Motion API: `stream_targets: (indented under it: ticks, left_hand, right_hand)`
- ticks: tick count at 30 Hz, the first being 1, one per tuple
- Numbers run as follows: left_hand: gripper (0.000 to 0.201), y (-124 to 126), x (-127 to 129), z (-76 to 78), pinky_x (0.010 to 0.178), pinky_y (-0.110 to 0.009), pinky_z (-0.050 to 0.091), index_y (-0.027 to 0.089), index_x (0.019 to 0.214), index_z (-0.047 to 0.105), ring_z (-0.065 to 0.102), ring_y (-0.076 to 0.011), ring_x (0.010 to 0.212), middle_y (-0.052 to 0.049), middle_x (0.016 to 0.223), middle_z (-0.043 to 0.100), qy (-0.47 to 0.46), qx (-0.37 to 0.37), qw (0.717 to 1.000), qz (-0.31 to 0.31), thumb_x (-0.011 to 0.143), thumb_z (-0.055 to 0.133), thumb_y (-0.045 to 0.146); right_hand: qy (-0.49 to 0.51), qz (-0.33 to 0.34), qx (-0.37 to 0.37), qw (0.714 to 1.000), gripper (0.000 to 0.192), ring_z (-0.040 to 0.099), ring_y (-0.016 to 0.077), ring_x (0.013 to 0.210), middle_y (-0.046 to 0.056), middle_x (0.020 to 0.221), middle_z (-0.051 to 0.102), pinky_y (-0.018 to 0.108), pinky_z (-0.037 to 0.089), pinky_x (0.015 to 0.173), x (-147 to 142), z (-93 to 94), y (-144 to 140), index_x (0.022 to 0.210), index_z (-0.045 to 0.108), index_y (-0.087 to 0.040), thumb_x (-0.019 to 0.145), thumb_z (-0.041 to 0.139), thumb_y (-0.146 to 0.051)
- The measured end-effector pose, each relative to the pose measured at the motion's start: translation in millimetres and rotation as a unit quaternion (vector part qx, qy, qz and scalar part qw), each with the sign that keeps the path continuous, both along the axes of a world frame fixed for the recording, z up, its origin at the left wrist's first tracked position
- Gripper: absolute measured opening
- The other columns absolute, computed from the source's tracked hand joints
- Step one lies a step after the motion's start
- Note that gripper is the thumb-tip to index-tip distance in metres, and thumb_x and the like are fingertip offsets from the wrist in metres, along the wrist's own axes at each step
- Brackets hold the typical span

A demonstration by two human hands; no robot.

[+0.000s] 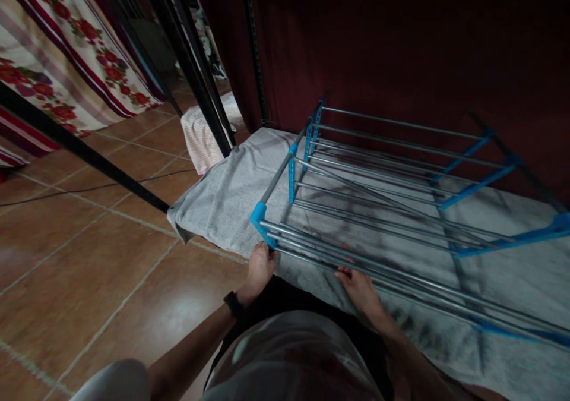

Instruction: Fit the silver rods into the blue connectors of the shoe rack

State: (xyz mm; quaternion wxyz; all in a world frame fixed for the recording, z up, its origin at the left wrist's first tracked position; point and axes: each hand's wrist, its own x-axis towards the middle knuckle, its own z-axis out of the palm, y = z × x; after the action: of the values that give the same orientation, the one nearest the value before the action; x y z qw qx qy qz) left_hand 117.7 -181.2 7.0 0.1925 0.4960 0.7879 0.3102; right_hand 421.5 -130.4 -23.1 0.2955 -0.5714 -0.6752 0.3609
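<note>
A metal drying rack [369, 211] with grey rods and bright blue plastic joints lies across a grey cloth, stretching to the right. At its near left corner, my left hand [262, 267] is closed on the lower end, just under a blue corner joint [259, 214]. Further right, my right hand [358, 285] has its fingers wrapped round the lowest near rod. Some fingertips of both hands are hidden behind the rack. A dark band is on my left wrist.
The grey cloth [227, 193] covers a low surface bordered by a dark red panel [401, 50]. Black metal poles [196, 62] slant at the left. Beyond them hang flowered curtains [66, 50]. A cable [111, 185] crosses the brown tiled floor [146, 306]. A pale striped cloth [202, 136] lies behind.
</note>
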Motion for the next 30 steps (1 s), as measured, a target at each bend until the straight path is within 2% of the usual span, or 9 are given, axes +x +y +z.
stream_targets:
  ticks: [3, 7, 11, 14, 17, 20, 25, 28, 30]
  left_hand:
    - [0.009, 1.9, -2.3, -1.9, 0.075, -0.034, 0.051, 0.019, 0.077, 0.055, 0.062, -0.0206, 0.075, -0.005, 0.076, 0.064, -0.005, -0.012, 1.000, -0.001, 0.079, 0.058, 0.011]
    - [0.007, 1.5, -7.2, -3.5, 0.071, -0.031, 0.049, 0.019, 0.078, 0.055, 0.061, -0.0181, 0.073, -0.003, 0.076, 0.065, -0.044, -0.011, 0.999, -0.025, 0.079, 0.057, 0.012]
    - [0.005, -2.3, -8.6, -4.0, 0.068, -0.030, 0.049, 0.019, 0.081, 0.056, 0.062, -0.0184, 0.072, -0.002, 0.077, 0.065, -0.073, 0.017, 0.997, -0.026, 0.078, 0.060, 0.018]
    - [0.010, -2.3, -8.4, -4.0, 0.070, -0.032, 0.052, 0.019, 0.084, 0.059, 0.063, -0.0194, 0.074, -0.002, 0.077, 0.066, -0.114, 0.061, 0.991, -0.021, 0.076, 0.063, 0.023]
    - [0.014, 2.4, -9.3, -3.4, 0.075, -0.033, 0.054, 0.019, 0.085, 0.062, 0.065, -0.0204, 0.078, -0.002, 0.080, 0.068, -0.153, 0.092, 0.984, -0.011, 0.073, 0.066, 0.026]
    - [0.016, 9.2, -11.5, -2.9, 0.079, -0.035, 0.054, 0.019, 0.084, 0.063, 0.066, -0.0207, 0.080, -0.003, 0.082, 0.071, -0.184, 0.094, 0.978, -0.010, 0.070, 0.067, 0.027]
    - [0.013, 15.2, -15.4, -3.8, 0.071, -0.032, 0.053, 0.020, 0.072, 0.060, 0.062, -0.0190, 0.070, -0.001, 0.069, 0.066, -0.184, 0.073, 0.980, -0.031, 0.072, 0.065, 0.032]
    - [0.014, 15.4, -16.6, -3.7, 0.069, -0.032, 0.052, 0.021, 0.068, 0.057, 0.062, -0.0199, 0.070, 0.000, 0.064, 0.062, -0.157, 0.075, 0.984, -0.034, 0.072, 0.064, 0.032]
    - [0.015, 15.1, -16.6, -2.7, 0.069, -0.032, 0.052, 0.022, 0.067, 0.056, 0.063, -0.0208, 0.072, 0.000, 0.063, 0.062, -0.149, 0.077, 0.985, -0.038, 0.073, 0.064, 0.033]
  right_hand:
    - [-0.107, 0.077, 0.018, 0.991, 0.028, 0.071, 0.0290, 0.097, 0.011, 0.099, 0.076, 0.047, 0.053, 0.096, 2.4, 1.2, -1.2, 0.099, 0.073, -0.020, 0.090, 0.056, -0.039]
    - [-0.147, 0.148, 0.116, 0.971, 0.035, 0.070, 0.0244, 0.106, 0.009, 0.115, 0.075, 0.043, 0.054, 0.099, 6.2, 6.8, -6.2, 0.121, 0.069, -0.023, 0.099, 0.045, -0.034]
    - [-0.179, 0.173, 0.191, 0.949, 0.038, 0.068, 0.0215, 0.112, 0.008, 0.126, 0.071, 0.039, 0.055, 0.100, 6.1, 11.4, -15.2, 0.131, 0.064, -0.025, 0.102, 0.040, -0.025]
    - [-0.210, 0.194, 0.207, 0.936, 0.044, 0.067, 0.0204, 0.115, 0.007, 0.131, 0.068, 0.040, 0.053, 0.103, 1.2, 14.4, -21.7, 0.137, 0.060, -0.026, 0.100, 0.038, -0.016]
    - [-0.192, 0.221, 0.220, 0.931, 0.045, 0.060, 0.0198, 0.126, 0.007, 0.139, 0.063, 0.042, 0.048, 0.110, -8.2, 17.3, -27.2, 0.140, 0.057, -0.025, 0.101, 0.038, -0.015]
    - [-0.155, 0.213, 0.228, 0.937, 0.041, 0.055, 0.0196, 0.131, 0.007, 0.141, 0.061, 0.042, 0.045, 0.113, -16.9, 18.8, -32.4, 0.138, 0.059, -0.023, 0.102, 0.038, -0.019]
    - [-0.144, 0.191, 0.236, 0.942, 0.040, 0.060, 0.0202, 0.124, 0.007, 0.134, 0.065, 0.042, 0.048, 0.108, -18.2, 17.6, -31.4, 0.135, 0.061, -0.024, 0.102, 0.037, -0.017]
    - [-0.181, 0.134, 0.240, 0.944, 0.039, 0.062, 0.0226, 0.119, 0.009, 0.126, 0.069, 0.045, 0.049, 0.105, -15.3, 14.3, -19.3, 0.130, 0.063, -0.024, 0.101, 0.039, -0.016]
    - [-0.209, 0.094, 0.244, 0.942, 0.038, 0.059, 0.0250, 0.124, 0.011, 0.128, 0.067, 0.048, 0.047, 0.107, -14.7, 11.0, -7.3, 0.129, 0.064, -0.023, 0.100, 0.040, -0.018]
